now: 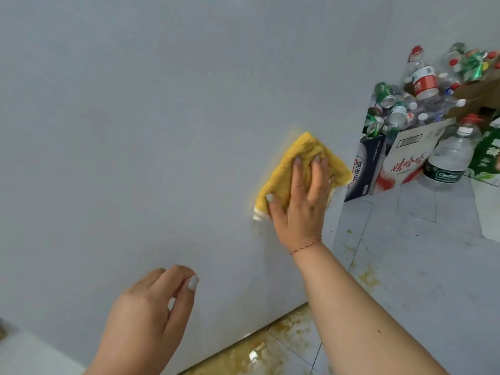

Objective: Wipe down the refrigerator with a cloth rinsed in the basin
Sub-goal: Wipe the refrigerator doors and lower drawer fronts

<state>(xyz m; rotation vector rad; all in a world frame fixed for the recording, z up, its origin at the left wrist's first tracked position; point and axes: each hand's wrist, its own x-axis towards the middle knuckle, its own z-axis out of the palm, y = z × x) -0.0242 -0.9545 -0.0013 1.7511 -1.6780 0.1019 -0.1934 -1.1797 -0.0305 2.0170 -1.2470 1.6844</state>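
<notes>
while the right hand point(299, 201) presses the folded yellow cloth point(297, 169) flat against the refrigerator point(135, 131) side, near its lower right edge, its grip is spread wide, fingers straight on the fabric instead of curled round it. the left hand point(146, 318) hangs loosely curled near the panel, holding nothing. with only flat pressure, the cloth could slide out and drop onto the stained, wet floor point(284, 345). a stroke past the edge could reach the boxes of bottles and cans point(400, 112) just beyond. the basin is not in view.
</notes>
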